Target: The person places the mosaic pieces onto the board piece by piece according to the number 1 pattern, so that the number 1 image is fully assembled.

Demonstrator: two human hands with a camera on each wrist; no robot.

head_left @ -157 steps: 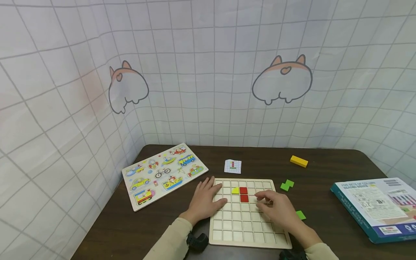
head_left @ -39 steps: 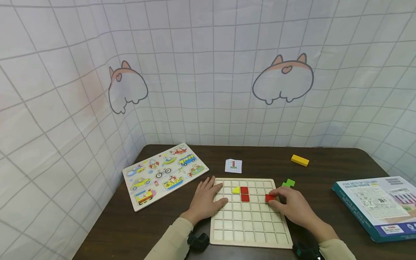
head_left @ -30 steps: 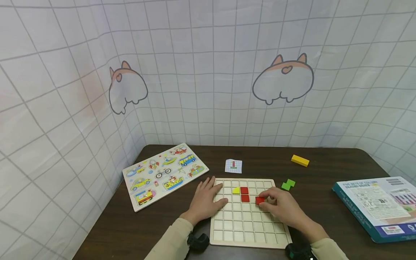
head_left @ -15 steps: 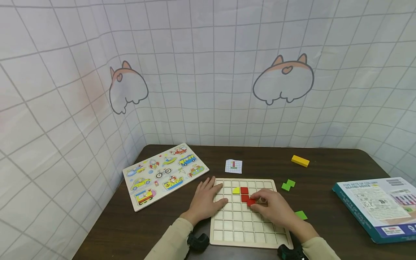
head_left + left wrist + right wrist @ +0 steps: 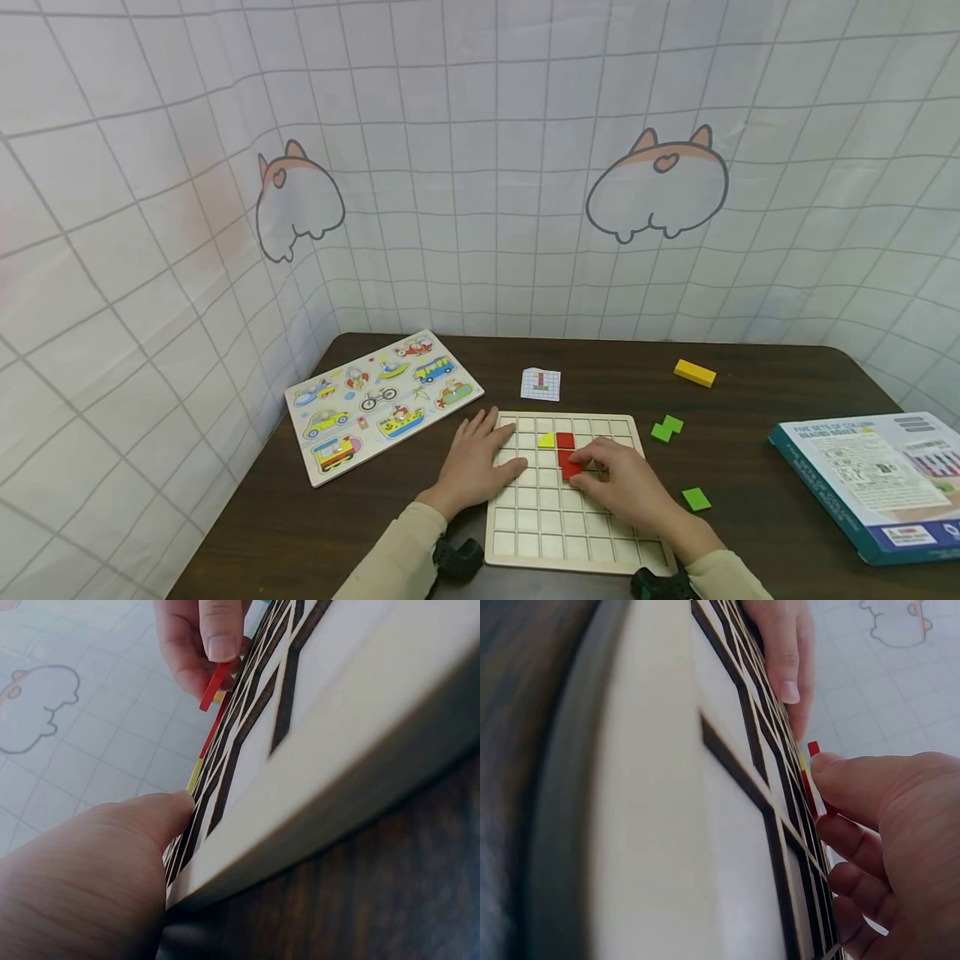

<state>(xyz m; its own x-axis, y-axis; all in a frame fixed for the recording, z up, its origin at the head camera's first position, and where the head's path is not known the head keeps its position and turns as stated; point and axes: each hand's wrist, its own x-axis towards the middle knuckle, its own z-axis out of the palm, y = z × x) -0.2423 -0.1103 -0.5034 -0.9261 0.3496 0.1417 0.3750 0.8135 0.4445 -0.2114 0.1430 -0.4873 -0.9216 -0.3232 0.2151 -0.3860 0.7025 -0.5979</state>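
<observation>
My right hand [image 5: 628,485] pinches a red square tile [image 5: 569,472] between thumb and fingertips, over the wooden grid board [image 5: 551,547]. In the left wrist view this red tile [image 5: 215,688] is tilted, one edge close to the grid. In the head view it overlaps the lower of two red squares set in the board; the upper red square [image 5: 565,440] has a yellow piece [image 5: 546,440] with a slanted edge to its left. My left hand [image 5: 474,462] rests on the board's left edge with its fingers spread and holds nothing.
A small printed grid card [image 5: 540,384] lies behind the board. Right of the board are green pieces [image 5: 662,432], a green tile [image 5: 696,499] and a yellow bar [image 5: 694,373]. A picture puzzle board [image 5: 352,458] lies left, a boxed set [image 5: 862,475] far right.
My right hand has brought the red tile leftward from the board's right edge to the placed red squares. The green tile at right shows again. My left hand has stayed put.
</observation>
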